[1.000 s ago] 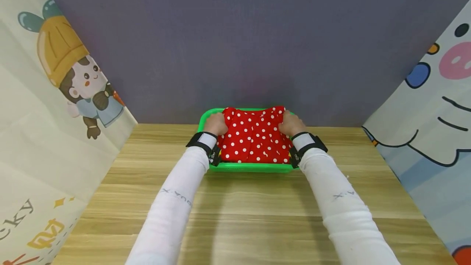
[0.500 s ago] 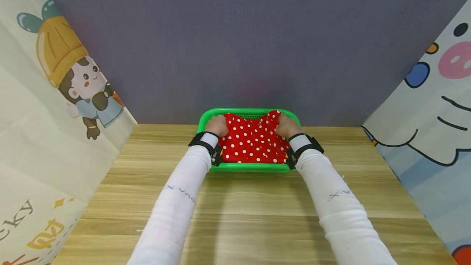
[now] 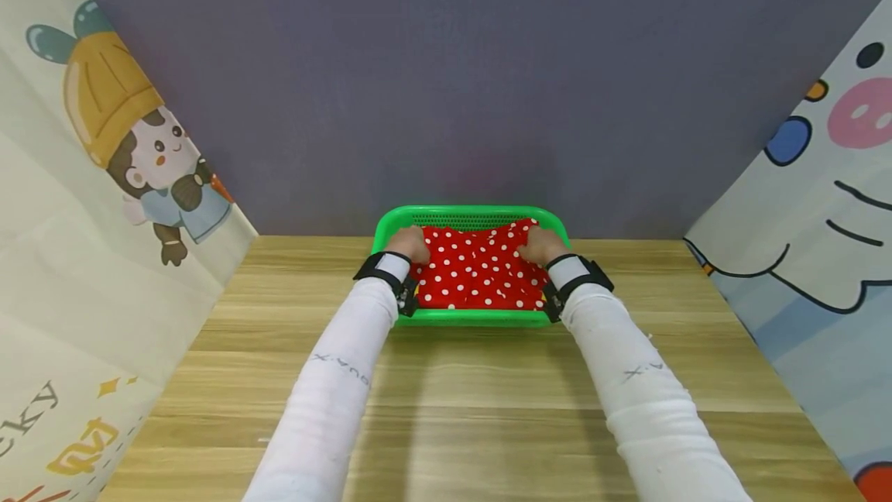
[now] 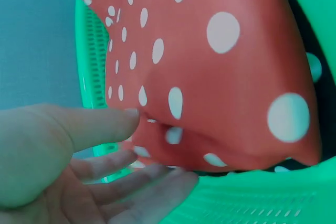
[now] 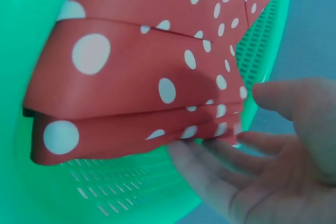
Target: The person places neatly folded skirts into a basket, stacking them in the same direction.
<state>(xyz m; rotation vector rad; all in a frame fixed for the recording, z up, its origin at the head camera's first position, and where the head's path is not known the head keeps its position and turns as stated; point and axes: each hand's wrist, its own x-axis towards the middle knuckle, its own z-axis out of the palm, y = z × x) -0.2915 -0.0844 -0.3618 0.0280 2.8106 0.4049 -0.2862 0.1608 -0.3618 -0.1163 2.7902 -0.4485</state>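
Observation:
A folded red cloth with white polka dots lies in a green plastic basket. My left hand is at the cloth's left end, inside the rim. In the left wrist view its thumb lies at the cloth's edge, and the relaxed fingers extend along the cloth's side. My right hand is at the right end. Its thumb stands apart from the fingers, whose tips reach the cloth's lower edge. The cloth's far right corner sticks up beside this hand.
The basket stands on a wooden table, close to a grey back wall. Printed cartoon sheets border the table, one on the left and one on the right. Small yellow patches show at the cloth's sides.
The cloth's far edge has come down and nearer, uncovering the basket's perforated far wall. Both hands have lowered with it, and the right hand has shifted slightly inward.

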